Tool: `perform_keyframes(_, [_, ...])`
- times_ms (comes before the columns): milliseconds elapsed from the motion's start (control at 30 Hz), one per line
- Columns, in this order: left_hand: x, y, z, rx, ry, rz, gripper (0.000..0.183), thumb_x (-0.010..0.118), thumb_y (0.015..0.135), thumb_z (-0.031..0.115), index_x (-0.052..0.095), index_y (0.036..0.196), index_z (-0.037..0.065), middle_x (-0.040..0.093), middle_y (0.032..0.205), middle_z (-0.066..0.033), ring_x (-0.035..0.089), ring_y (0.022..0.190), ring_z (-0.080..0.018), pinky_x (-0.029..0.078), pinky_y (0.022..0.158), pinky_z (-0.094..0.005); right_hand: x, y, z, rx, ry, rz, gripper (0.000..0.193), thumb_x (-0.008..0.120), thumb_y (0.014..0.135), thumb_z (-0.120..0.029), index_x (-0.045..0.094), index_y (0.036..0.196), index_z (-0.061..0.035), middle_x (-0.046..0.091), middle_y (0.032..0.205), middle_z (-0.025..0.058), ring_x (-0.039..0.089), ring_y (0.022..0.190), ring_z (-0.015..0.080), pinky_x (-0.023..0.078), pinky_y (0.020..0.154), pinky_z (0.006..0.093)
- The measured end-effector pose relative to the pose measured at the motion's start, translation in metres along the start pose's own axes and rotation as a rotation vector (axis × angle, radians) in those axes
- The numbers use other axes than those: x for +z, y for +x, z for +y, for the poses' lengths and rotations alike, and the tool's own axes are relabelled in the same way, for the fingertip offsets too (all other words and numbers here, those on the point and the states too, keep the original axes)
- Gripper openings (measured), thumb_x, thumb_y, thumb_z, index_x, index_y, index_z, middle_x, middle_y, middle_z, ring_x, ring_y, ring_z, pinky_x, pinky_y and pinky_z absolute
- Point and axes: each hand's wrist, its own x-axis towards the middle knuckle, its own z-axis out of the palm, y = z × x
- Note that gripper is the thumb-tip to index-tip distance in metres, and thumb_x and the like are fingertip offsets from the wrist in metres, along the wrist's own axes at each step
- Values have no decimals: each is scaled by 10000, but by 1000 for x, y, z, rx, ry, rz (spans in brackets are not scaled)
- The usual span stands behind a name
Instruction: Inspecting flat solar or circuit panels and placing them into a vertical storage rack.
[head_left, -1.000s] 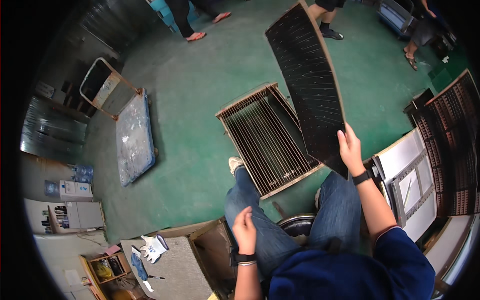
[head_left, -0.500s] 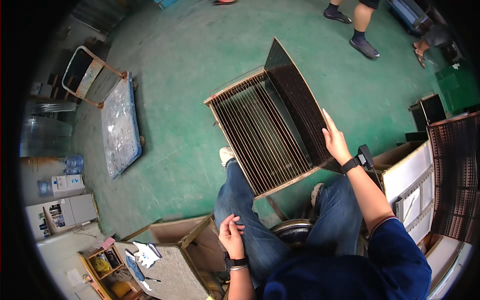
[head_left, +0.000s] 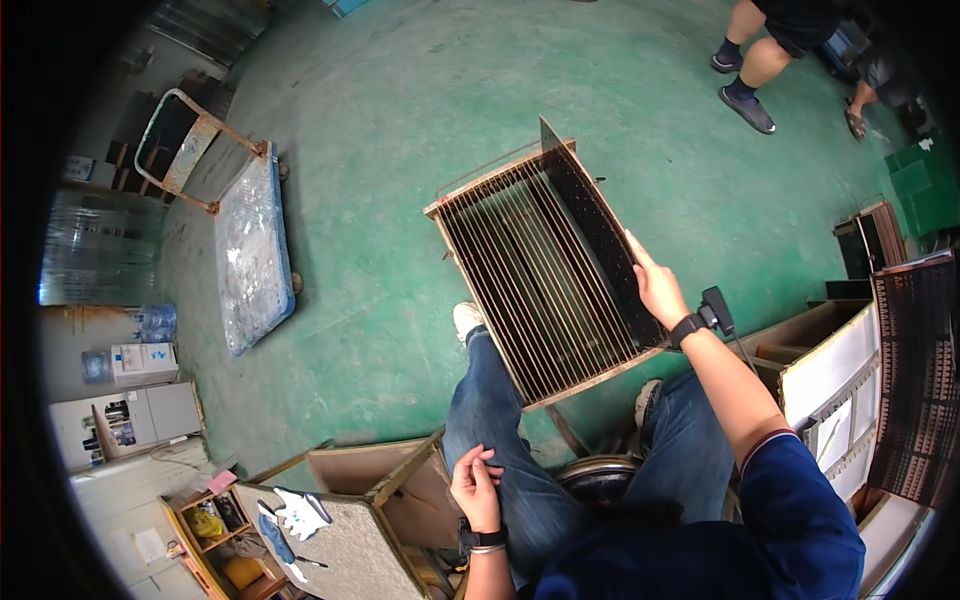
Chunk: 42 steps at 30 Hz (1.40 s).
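A slotted rack (head_left: pixel 590 380) with a pale frame stands in front of my knees, several thin upright panels lined up across it. At its right end, my right hand (head_left: pixel 658 292) grips the edge of a thin dark panel (head_left: pixel 592 222) dotted with small holes. Most of that panel sits down inside the rack, and its far corner sticks up above the frame. My left hand (head_left: pixel 475 487) hovers over or rests on my left thigh, fingers loosely curled and nothing in them. A dark band circles each wrist.
On the left stands a flat trolley (head_left: pixel 253 255). A grey-topped workbench (head_left: pixel 340 545) near my left arm bears white gloves (head_left: pixel 300 512) and a pen. To my right are white boxes (head_left: pixel 825 370) and a dark patterned sheet (head_left: pixel 912 380). Another person's legs (head_left: pixel 765 65) show far right.
The dark panel has gone lower into the rack, my right hand moving down with it. My left hand stays by my thigh. The other person's legs have shifted right.
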Motion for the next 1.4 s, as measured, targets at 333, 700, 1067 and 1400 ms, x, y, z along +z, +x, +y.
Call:
perform_keyframes(333, [3, 0, 3, -48, 9, -8, 180, 473, 961, 124, 568, 1065, 11, 665, 930, -73, 590, 615, -70, 435, 521, -177, 87, -13, 22, 23, -171, -207, 625, 435, 774, 105, 377, 1368, -82, 545, 1218, 180, 550, 1072, 322, 477, 887, 390])
perform_keyframes(700, [4, 1, 5, -37, -14, -44, 177, 470, 948, 69, 589, 1062, 1, 673, 911, -82, 617, 644, -83, 471, 538, -188, 92, -5, 39, 84, -310, -215, 126, 516, 815, -25, 597, 911, -15, 632, 780, 238, 630, 752, 401, 521, 668, 477])
perform_keyframes(1067, [1, -4, 2, 48, -129, -130, 200, 479, 957, 135, 574, 1096, 26, 664, 948, -62, 606, 691, -84, 470, 599, -201, -154, -95, -68, 79, 835, 70, 270, 483, 956, -190, 543, 1120, 15, 609, 1043, 31, 550, 962, 120, 438, 854, 266])
perform_keyframes(1400, [9, -63, 58, -98, -1022, -532, 349, 552, 913, 90, 483, 1255, 96, 543, 1248, -59, 521, 1147, -209, 406, 994, -392, -86, -224, -142, 152, 1545, -416, 453, 546, 910, -72, 378, 1330, -104, 546, 1198, 46, 568, 1072, 176, 508, 880, 361])
